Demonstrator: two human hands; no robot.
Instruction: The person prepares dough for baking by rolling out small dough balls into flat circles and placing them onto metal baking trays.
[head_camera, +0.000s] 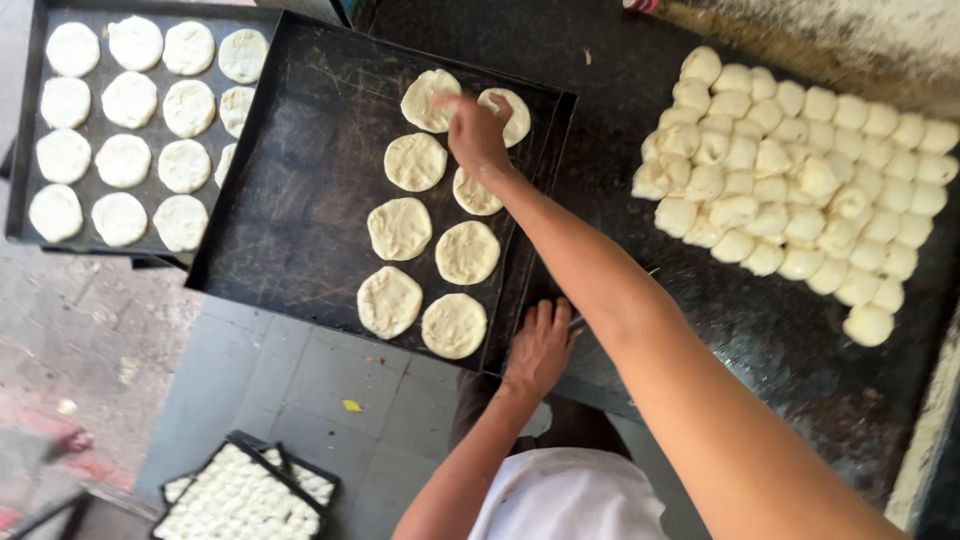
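A black baking tray lies in front of me with several flattened dough discs in two columns on its right half. My right hand reaches across to the tray's far right corner, palm down. It lies between the two farthest discs and partly covers the right one; it is blurred. My left hand rests flat with fingers spread on the edge of the black table, just beside the tray's near right corner.
A heap of several small dough balls sits on the black table at the right. A second tray full of discs lies at the left, partly under the first. A crate of white pieces stands on the tiled floor below.
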